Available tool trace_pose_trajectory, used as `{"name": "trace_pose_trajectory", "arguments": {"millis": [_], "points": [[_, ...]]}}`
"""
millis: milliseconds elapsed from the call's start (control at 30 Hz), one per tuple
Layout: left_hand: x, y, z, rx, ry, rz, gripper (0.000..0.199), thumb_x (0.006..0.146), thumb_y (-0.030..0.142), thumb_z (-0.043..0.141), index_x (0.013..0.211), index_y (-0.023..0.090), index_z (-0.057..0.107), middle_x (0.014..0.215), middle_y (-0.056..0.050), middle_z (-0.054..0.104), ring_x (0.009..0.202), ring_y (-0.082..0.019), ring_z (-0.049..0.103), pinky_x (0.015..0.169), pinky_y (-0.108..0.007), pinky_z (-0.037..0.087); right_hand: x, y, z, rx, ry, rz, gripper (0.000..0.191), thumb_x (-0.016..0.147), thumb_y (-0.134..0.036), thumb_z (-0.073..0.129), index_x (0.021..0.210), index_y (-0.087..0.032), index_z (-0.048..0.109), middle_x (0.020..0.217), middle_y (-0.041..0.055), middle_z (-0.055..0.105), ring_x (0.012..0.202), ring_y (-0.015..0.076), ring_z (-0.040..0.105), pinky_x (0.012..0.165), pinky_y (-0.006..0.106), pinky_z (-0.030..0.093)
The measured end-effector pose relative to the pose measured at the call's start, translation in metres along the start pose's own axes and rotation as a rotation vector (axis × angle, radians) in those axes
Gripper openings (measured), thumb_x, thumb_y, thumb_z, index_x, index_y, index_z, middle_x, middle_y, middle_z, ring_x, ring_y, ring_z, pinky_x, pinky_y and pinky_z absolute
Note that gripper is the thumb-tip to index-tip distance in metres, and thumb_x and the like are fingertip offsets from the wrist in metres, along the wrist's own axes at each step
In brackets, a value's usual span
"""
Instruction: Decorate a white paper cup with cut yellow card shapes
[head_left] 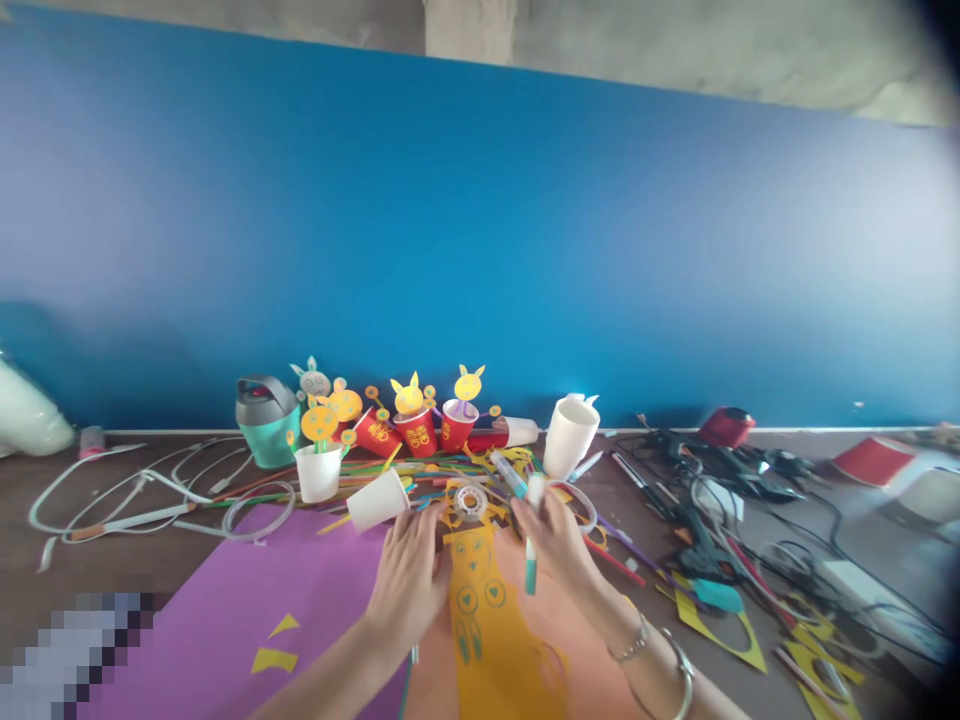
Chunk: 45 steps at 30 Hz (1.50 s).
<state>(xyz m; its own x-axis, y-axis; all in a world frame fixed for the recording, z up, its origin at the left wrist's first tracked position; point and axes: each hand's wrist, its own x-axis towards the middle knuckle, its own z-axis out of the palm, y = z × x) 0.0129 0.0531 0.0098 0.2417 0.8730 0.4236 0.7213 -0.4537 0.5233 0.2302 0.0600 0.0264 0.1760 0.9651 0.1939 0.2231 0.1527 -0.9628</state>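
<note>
Left hand lay flat, fingers spread, palm down, pressing on the left edge of a yellow paper strip where it met the purple sheet. Nothing gripped in it. Right hand was closed around a white marker with a teal tip, held roughly upright, tip pointing down and hovering just above the orange sheet right of the strip. Whether the tip touched the paper, could not tell. Two bangles sat on the right wrist.

The strip ran from the near edge toward the wall, between both hands, with teal drawn circles and hearts on it. A roll of clear tape lay at its far end. A second marker lay just beyond the right hand's fingers.

Farther back: a white cup on its side, an upright white cup, a tilted white cup stack, three red cups topped with yellow bunny cutouts, a teal jug, loose straws. Cables and tools were piled to the right, white tubing to the left. Blue wall behind.
</note>
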Motion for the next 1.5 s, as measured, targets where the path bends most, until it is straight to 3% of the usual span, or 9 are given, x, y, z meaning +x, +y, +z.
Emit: {"name": "trace_pose_trajectory", "arguments": {"millis": [167,367,533,800,933,1100,1300,1400,1500], "points": [[-0.003,0.001,0.002,0.161,-0.13,-0.02,0.04,0.085,0.008,0.053,0.124,0.016,0.058,0.122,-0.017,0.067,0.119,-0.034,0.057,0.098,-0.051,0.044,0.016,0.014,-0.001,-0.355,-0.105,-0.172,0.025,0.094,-0.035,0.053,0.113,-0.021,0.06,0.073,0.0002,0.065,0.066,0.0192,0.061,0.065,0.031,0.048],[-0.003,0.01,0.001,0.137,-0.142,-0.004,0.051,0.078,0.003,0.06,0.127,0.018,0.057,0.119,-0.013,0.069,0.119,-0.031,0.057,0.098,-0.047,0.042,0.015,0.014,-0.017,-0.967,-0.145,-0.166,0.022,0.086,-0.012,0.047,0.094,-0.018,0.067,0.096,0.0105,0.07,0.092,0.025,0.065,0.078,0.034,0.046],[0.003,0.006,-0.002,-0.073,-0.083,-0.098,0.05,0.076,0.005,0.053,0.124,0.019,0.06,0.11,-0.01,0.071,0.104,-0.028,0.064,0.092,-0.045,0.046,0.007,0.006,-0.011,-1.187,-0.146,-0.169,0.024,0.086,-0.018,0.053,0.107,-0.019,0.066,0.101,0.0108,0.072,0.094,0.0266,0.067,0.078,0.033,0.043],[0.026,-0.004,-0.032,-0.51,-0.397,-0.281,0.015,0.071,0.019,0.055,0.076,0.019,0.069,0.077,-0.002,0.073,0.082,-0.025,0.069,0.072,-0.03,0.05,0.007,-0.011,-0.025,-1.162,-0.138,-0.147,0.04,0.081,-0.003,0.049,0.114,-0.015,0.067,0.11,0.0145,0.068,0.098,0.0279,0.067,0.082,0.034,0.046],[0.035,-0.005,-0.056,-0.544,-0.36,-0.367,0.013,0.075,0.031,0.06,0.075,0.018,0.064,0.069,-0.001,0.071,0.064,-0.022,0.067,0.056,-0.028,0.047,0.018,-0.005,-0.031,-0.738,-0.013,-0.143,0.044,0.08,-0.009,0.054,0.122,-0.017,0.064,0.113,0.0116,0.069,0.105,0.0278,0.065,0.091,0.038,0.047],[0.033,0.001,-0.068,-0.933,0.054,-0.65,0.032,0.07,0.04,0.075,0.088,0.018,0.06,0.078,-0.004,0.076,0.067,-0.023,0.074,0.064,-0.034,0.059,0.02,-0.012,-0.024,0.083,0.128,-0.085,0.053,0.08,-0.04,0.069,0.128,-0.018,0.059,0.093,0.0049,0.067,0.082,0.022,0.064,0.074,0.035,0.052],[0.01,0.001,-0.043,-1.141,0.429,-0.618,0.049,0.066,0.051,0.084,0.091,0.018,0.058,0.086,-0.005,0.077,0.083,-0.024,0.076,0.082,-0.041,0.062,-0.013,-0.024,-0.012,0.157,0.356,-0.402,0.044,0.08,-0.035,0.075,0.119,-0.027,0.058,0.111,0.0075,0.061,0.094,0.0225,0.059,0.08,0.035,0.051],[0.005,-0.002,-0.034,-1.213,0.542,-0.58,0.048,0.069,0.048,0.084,0.097,0.02,0.057,0.095,-0.004,0.077,0.088,-0.024,0.075,0.085,-0.043,0.062,-0.026,-0.025,0.001,0.177,-0.05,-0.208,0.023,0.084,-0.038,0.071,0.101,-0.024,0.063,0.087,0.0032,0.064,0.074,0.0188,0.059,0.067,0.029,0.05],[0.004,-0.004,-0.028,-1.232,0.574,-0.542,0.044,0.075,0.047,0.081,0.103,0.022,0.056,0.106,-0.004,0.075,0.099,-0.025,0.073,0.089,-0.042,0.061,-0.034,-0.021,0.015,0.226,-0.458,0.154,0.021,0.084,-0.043,0.07,0.089,-0.023,0.065,0.07,-0.0007,0.064,0.059,0.0155,0.057,0.052,0.024,0.043]]}}
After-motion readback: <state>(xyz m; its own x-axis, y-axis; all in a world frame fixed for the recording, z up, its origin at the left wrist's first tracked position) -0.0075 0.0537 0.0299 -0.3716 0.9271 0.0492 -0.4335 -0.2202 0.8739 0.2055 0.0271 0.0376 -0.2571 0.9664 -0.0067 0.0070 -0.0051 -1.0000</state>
